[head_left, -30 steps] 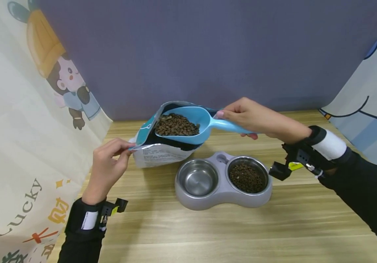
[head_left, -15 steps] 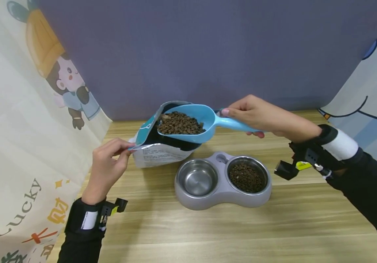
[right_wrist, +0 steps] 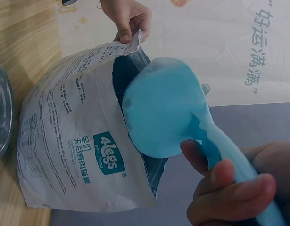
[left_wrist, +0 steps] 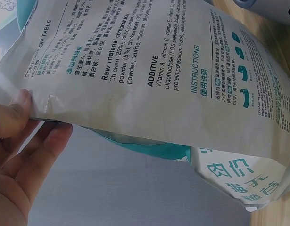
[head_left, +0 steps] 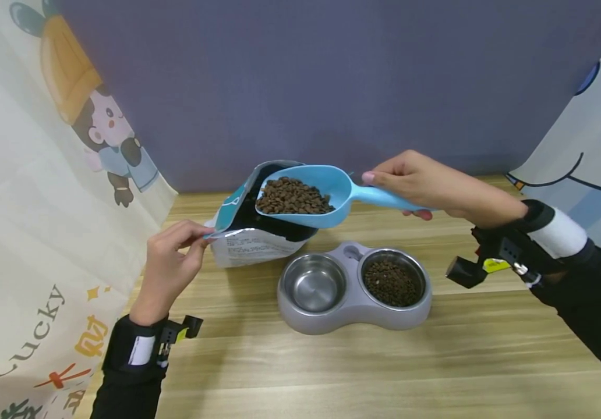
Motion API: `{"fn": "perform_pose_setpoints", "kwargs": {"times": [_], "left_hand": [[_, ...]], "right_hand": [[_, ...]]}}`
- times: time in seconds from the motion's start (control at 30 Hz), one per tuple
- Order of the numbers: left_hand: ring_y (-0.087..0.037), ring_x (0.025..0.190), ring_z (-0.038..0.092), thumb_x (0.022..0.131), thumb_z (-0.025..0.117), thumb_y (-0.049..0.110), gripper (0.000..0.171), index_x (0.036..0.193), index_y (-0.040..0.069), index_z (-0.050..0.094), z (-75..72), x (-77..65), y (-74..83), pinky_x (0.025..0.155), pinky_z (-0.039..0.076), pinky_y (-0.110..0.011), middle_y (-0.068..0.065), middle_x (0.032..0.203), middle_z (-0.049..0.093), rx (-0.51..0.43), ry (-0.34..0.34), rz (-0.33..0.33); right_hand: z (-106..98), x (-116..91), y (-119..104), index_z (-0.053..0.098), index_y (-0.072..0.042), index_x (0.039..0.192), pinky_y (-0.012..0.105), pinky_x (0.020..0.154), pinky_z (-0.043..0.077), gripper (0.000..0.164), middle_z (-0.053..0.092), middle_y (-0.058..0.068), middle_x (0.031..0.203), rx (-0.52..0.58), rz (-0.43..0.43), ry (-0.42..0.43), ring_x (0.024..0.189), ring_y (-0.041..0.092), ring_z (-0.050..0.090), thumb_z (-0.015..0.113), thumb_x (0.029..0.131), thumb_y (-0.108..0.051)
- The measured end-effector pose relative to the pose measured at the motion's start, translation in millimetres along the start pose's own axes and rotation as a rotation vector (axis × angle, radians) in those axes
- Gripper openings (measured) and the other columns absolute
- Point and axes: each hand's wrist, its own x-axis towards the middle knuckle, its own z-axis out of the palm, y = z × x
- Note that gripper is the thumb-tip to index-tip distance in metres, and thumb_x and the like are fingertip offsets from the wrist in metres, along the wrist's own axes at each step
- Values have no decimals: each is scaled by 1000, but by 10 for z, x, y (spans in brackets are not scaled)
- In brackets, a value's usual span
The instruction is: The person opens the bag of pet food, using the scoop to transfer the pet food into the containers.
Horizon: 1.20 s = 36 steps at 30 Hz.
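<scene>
My right hand (head_left: 410, 181) grips the handle of a light blue scoop (head_left: 334, 183), which is heaped with brown kibble (head_left: 292, 196). The scoop's front edge overlaps the wide mouth of a white and teal pet food bag (head_left: 258, 247). Thumb and fingers of my left hand (head_left: 175, 259) pinch the bag's rim at its left corner, and the left wrist view shows that pinch on the printed side. In the right wrist view, the scoop's underside covers part of the opening, and the bag's dark lining shows beside it.
In front of the bag stands a grey double feeder (head_left: 355, 305). Its left steel bowl (head_left: 315, 285) has a bare bottom; the right one holds dark kibble (head_left: 392, 283). A grey wall (head_left: 332, 87) rises behind the wooden table (head_left: 332, 372), with printed curtains (head_left: 12, 174) at both sides.
My right hand has drawn the loaded scoop a little to the right, partly out of the bag's mouth. My left hand and the bag have stayed nearly still.
</scene>
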Motion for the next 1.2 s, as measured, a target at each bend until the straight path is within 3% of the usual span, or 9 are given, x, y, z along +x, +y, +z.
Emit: {"fn": "perform_pose_setpoints", "kwargs": {"times": [0.43, 0.83, 1.2], "left_hand": [[-21, 69, 63, 69, 65, -27, 25, 80, -4, 68, 8, 8, -23, 72, 48, -8, -11, 80, 69, -8, 16, -3], [-22, 68, 63, 70, 65, -26, 24, 79, -4, 68, 9, 17, -16, 70, 47, -8, -11, 80, 69, 4, 12, -9], [-22, 69, 63, 68, 64, -28, 26, 79, -4, 68, -23, 32, -93, 72, 48, -8, -11, 80, 69, -15, 14, 0]], "right_hand": [[-146, -98, 93, 68, -6, 97, 27, 32, 37, 34, 47, 9, 60, -23, 3, -2, 42, 17, 43, 50, 99, -35], [-294, -255, 357, 67, -7, 99, 30, 32, 37, 31, 49, 10, 60, -55, 7, 12, 41, 19, 44, 49, 100, -31], [-387, -346, 582, 70, -18, 98, 32, 31, 38, 27, 51, 10, 60, -74, -9, 4, 41, 18, 45, 46, 102, -28]]}}
